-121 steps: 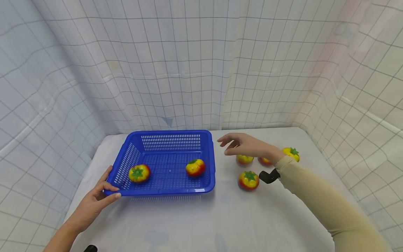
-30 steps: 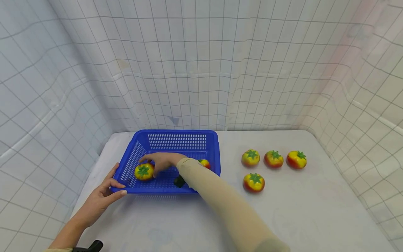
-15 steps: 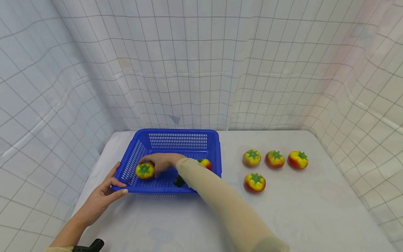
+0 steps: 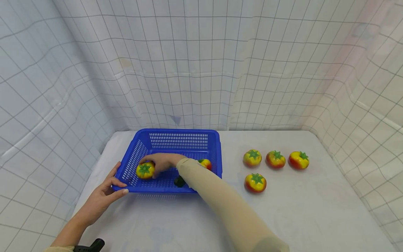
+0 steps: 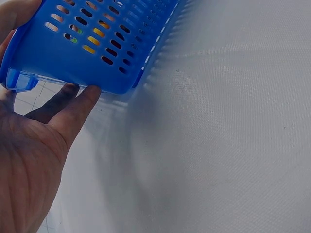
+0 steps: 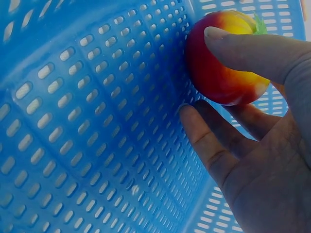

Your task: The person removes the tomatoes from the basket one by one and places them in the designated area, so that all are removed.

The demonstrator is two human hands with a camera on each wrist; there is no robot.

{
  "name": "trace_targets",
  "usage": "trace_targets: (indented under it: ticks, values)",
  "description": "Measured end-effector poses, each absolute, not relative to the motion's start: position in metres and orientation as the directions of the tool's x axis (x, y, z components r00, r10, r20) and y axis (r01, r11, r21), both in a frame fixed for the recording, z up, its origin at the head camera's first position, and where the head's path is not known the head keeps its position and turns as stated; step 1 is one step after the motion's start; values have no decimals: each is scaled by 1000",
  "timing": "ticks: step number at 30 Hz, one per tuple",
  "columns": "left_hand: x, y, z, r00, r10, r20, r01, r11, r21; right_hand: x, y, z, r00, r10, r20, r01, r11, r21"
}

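My right hand (image 4: pixel 162 162) reaches inside the blue plastic basket (image 4: pixel 167 190) and holds a red and yellow toy tomato (image 4: pixel 145 170) with a green leafy top, near the basket's left end. In the right wrist view the thumb lies across that tomato (image 6: pixel 221 68), with the fingers around its other side, close to the slotted basket floor. A second toy tomato (image 4: pixel 206 163) sits in the right part of the basket, partly behind the sleeve. My left hand (image 4: pixel 100 195) grips the basket's front left corner; the left wrist view shows fingers touching the outer wall (image 5: pixel 48 48).
Several more toy tomatoes lie on the white tabletop right of the basket: three in a back row, the middle one (image 4: pixel 275 160) among them, and one nearer (image 4: pixel 255 183). White gridded curtains (image 4: pixel 195 70) enclose the table at the back and sides.
Since the oldest frame, my right hand has moved left from above the table into the basket and onto the left tomato. Over the last second it has barely moved. The left hand stays at the corner.
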State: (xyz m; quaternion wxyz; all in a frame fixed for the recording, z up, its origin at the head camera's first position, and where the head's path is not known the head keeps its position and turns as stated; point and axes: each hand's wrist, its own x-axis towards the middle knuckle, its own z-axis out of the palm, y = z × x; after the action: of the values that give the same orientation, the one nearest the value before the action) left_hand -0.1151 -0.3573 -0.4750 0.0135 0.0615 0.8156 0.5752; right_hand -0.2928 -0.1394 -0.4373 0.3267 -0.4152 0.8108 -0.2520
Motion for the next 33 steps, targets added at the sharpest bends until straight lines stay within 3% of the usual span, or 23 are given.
trace_targets:
  ticks: [33]
  values:
    - [-113,-352,-469,-990,128,58,93,291,952,-304,-119,-440,-434,-848,-304,-431,491,-757]
